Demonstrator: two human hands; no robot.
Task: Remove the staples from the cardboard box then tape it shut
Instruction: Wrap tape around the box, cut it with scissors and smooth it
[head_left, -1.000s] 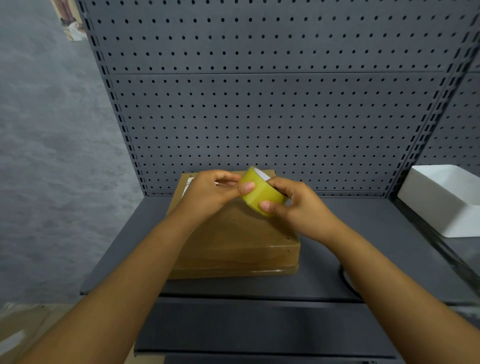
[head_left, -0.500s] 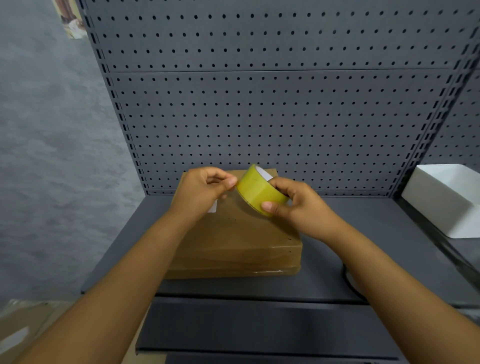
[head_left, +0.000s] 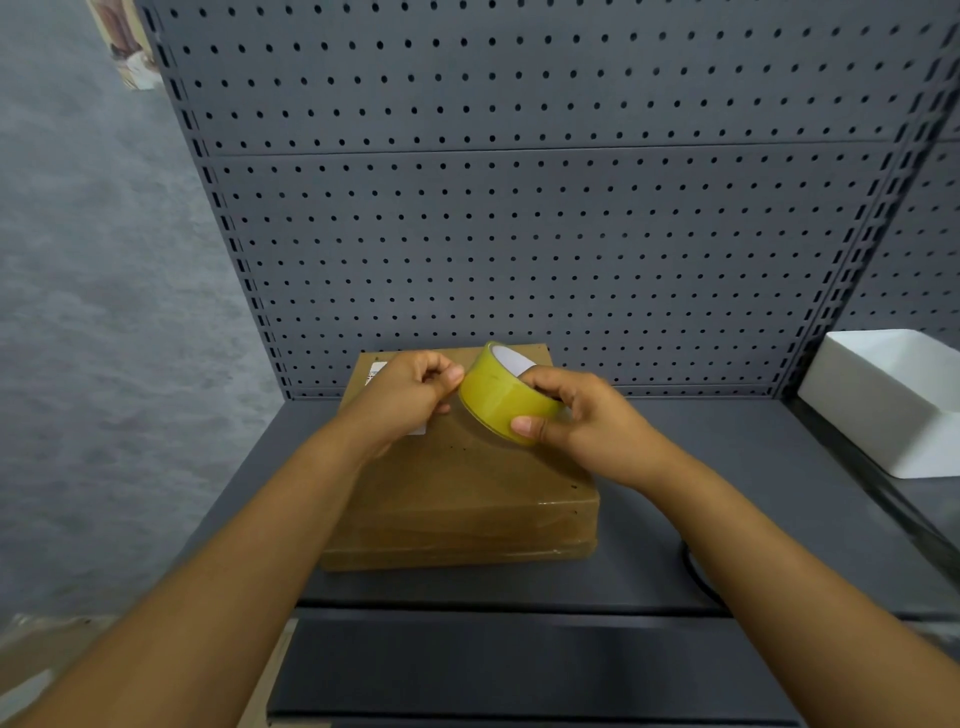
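I see the cardboard box (head_left: 467, 493) lying flat near the shelf's (head_left: 727, 467) front edge; it looks light and stiff. Above it my right hand (head_left: 582, 415) grips the light, sticky tape roll (head_left: 501, 397) by its rim. My left hand (head_left: 410, 395) pinches at its loose end.

Closed brown cardboard box (head_left: 467, 493) flat on shelf, yellow tape roll (head_left: 501, 397) tilted above
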